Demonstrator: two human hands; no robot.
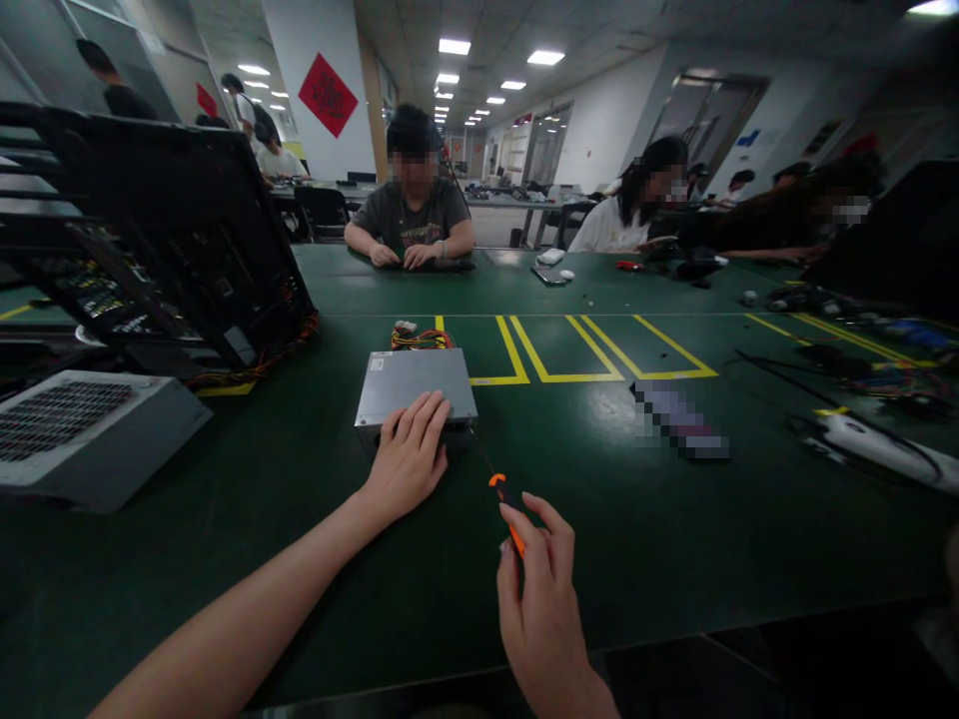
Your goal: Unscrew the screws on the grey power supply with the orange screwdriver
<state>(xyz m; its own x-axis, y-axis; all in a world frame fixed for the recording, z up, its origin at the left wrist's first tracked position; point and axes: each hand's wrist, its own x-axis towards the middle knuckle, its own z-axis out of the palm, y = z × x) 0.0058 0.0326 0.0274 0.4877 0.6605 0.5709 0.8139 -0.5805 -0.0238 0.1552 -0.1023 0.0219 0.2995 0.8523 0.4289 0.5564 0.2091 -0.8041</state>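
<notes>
A grey metal computer power supply [409, 374] lies on the green table, its bundle of coloured wires [420, 340] at the far side. Over its near right edge is my left hand [409, 454], fingers on the top face and the rest of the hand against the front, gripping it. An orange-and-black screwdriver [497, 486] is pinched between the thumb and fingers of my right hand [543, 589]. Its thin shaft slants up to the power supply's near right corner; the exact contact of the tip is too small to tell.
On the left stand a second power supply [150, 429] and an open black computer case [172, 230]. A pixelated, phone-like object [681, 419] lies to the right, near a white cabled device [884, 449]. Yellow tape [576, 377] marks the green table [644, 539]. Other people sit across it.
</notes>
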